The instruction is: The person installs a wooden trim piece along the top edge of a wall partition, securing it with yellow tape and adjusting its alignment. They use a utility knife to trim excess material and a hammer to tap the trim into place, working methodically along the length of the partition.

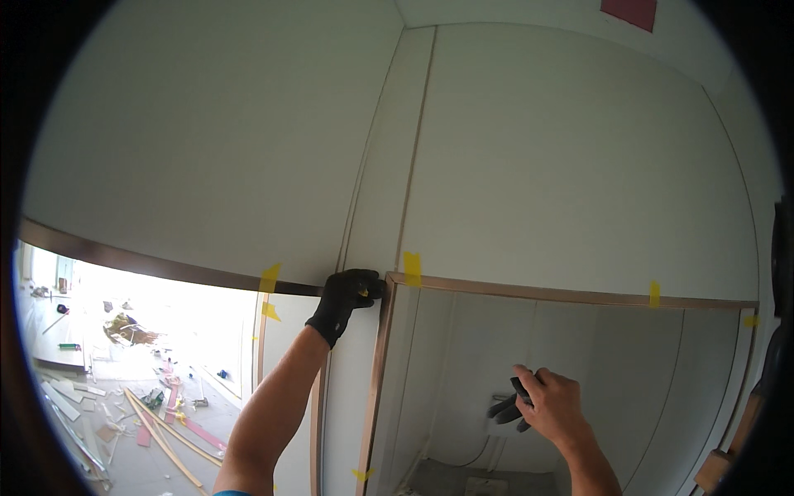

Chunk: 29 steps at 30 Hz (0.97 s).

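Observation:
My left hand, in a black glove, is raised to the upper left corner of a bronze-coloured frame. Its fingers are curled closed, and a small yellow bit shows between them, too little of it to name. Beside that hand, a strip of yellow tape sticks across the frame's top edge. Lower down, in front of the framed opening, my bare right hand is closed on a black glove, whose limp fingers hang out to the left.
Pale panels rise above the frame. More yellow tape marks its top edge. At the left, a bright opening shows a floor littered with wooden strips, pink pieces and white offcuts. Dark and wooden items stand at the right rim.

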Tool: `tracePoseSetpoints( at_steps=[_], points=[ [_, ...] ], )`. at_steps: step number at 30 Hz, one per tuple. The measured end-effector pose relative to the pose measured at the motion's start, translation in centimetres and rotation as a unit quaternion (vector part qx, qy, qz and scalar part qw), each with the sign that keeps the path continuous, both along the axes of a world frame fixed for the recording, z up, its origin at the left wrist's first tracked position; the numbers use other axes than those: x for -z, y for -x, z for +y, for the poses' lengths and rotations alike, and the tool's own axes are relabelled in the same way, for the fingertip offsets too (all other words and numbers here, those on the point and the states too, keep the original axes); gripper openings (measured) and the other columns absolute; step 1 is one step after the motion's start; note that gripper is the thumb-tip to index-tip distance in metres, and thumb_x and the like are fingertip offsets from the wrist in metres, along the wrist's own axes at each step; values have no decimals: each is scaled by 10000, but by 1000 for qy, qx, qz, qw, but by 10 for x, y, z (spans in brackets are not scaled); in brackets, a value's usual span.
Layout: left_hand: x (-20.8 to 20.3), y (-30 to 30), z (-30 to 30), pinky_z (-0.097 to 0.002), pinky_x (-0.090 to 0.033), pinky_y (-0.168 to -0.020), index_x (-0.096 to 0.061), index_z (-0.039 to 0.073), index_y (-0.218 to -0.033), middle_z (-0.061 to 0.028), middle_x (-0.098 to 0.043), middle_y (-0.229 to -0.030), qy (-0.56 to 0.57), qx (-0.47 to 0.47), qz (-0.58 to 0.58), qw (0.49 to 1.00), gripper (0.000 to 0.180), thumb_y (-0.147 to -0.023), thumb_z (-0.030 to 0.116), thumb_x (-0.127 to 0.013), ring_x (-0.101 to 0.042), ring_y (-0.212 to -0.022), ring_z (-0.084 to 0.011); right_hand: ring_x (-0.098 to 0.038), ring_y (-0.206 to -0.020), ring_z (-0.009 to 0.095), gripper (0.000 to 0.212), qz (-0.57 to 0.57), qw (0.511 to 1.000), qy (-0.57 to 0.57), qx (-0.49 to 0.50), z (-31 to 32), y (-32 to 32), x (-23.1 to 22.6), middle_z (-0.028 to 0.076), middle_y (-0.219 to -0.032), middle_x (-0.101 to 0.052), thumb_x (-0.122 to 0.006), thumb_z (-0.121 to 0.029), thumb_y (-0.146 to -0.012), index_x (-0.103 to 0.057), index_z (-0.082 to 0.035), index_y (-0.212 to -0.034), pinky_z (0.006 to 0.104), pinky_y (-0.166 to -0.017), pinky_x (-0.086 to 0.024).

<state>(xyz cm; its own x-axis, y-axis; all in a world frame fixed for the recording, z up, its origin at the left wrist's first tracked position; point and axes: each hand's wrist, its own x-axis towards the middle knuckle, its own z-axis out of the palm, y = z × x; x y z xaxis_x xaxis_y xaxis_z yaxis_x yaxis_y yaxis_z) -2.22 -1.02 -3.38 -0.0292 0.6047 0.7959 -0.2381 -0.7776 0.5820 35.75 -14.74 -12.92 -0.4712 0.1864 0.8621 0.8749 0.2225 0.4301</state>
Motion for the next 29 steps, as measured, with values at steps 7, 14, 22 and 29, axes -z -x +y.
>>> tracePoseSetpoints(
  at_steps=[7, 14, 22, 29],
  points=[
    [-10, 15, 10, -385, -562, -878, -683, 30, -1127, -112, -725, -1051, 29, 52, 45, 997, 252, -977, 194, -566, -697, -981, -226, -594, -540, 172, 543, 20, 1000, 4, -15, -3, -5, 4, 25, -699, -577, -842, -172, -678, -606, -134, -1165, 308, -493, -507],
    [-7, 21, 9, -389, -549, -916, -671, 33, -1173, -102, -718, -1090, 13, 67, 65, 996, 290, -982, 221, -561, -685, -1017, -227, -609, -542, 174, 510, 32, 999, 19, -34, 0, 3, 14, 19, -695, -600, -819, -128, -687, -642, -140, -1166, 306, -485, -499],
    [-7, 23, 6, -393, -547, -931, -632, 23, -1235, -127, -713, -1128, 8, 91, 84, 992, 302, -967, 154, -586, -683, -1065, -252, -594, -542, 172, 506, 41, 996, 59, -57, 1, 12, 29, 7, -695, -580, -822, -162, -693, -632, -159, -1162, 311, -486, -510],
    [0, 27, 5, -433, -531, -971, -599, 10, -1276, -162, -689, -1189, -2, 115, 70, 991, 336, -965, 137, -595, -671, -1104, -299, -610, -556, 164, 515, 36, 996, 61, -57, 5, 17, 38, 7, -704, -591, -821, -207, -705, -635, -152, -1183, 303, -489, -516]
  ],
)
